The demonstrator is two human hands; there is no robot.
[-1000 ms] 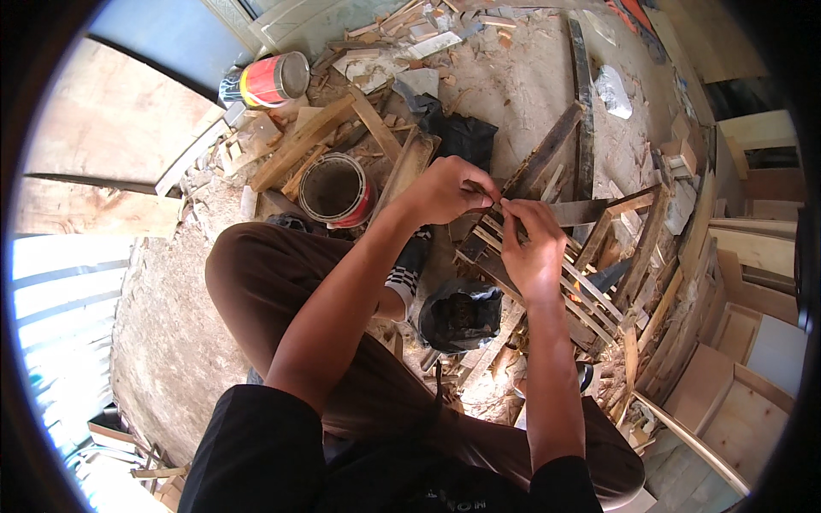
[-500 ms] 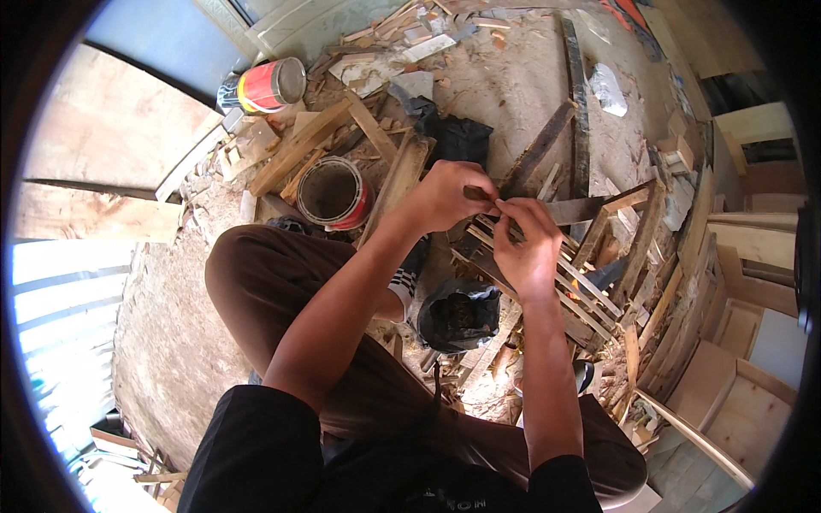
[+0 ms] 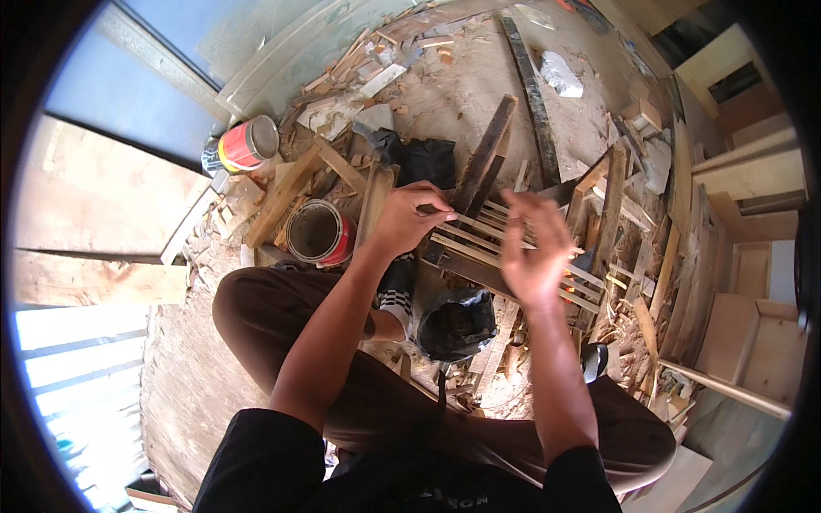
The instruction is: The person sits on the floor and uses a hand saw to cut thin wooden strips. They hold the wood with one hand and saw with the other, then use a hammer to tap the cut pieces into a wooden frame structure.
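Observation:
Thin pale wooden strips (image 3: 479,244) lie side by side across a dark board (image 3: 469,267) in front of me. My left hand (image 3: 406,221) is closed in a pinch at the left ends of these strips; whatever sits between its fingertips is too small to make out. Over the right part of the strips hovers my right hand (image 3: 539,248), slightly blurred, its fingers stretched out and apart with nothing visible in them. A black plastic-lined container (image 3: 457,327) stands nearer to me, below the dark board.
Left of my hands stands an open red bucket (image 3: 316,232); another red and yellow bucket (image 3: 248,144) lies tipped farther back. Wood offcuts surround me. A long dark beam (image 3: 532,90) and a white bundle (image 3: 561,73) lie at the far side. Wooden frames (image 3: 753,256) line the right.
My hands were together, pinching at one spot; now they are apart. The right hand has opened and moved over the strips. My view has shifted slightly to the right.

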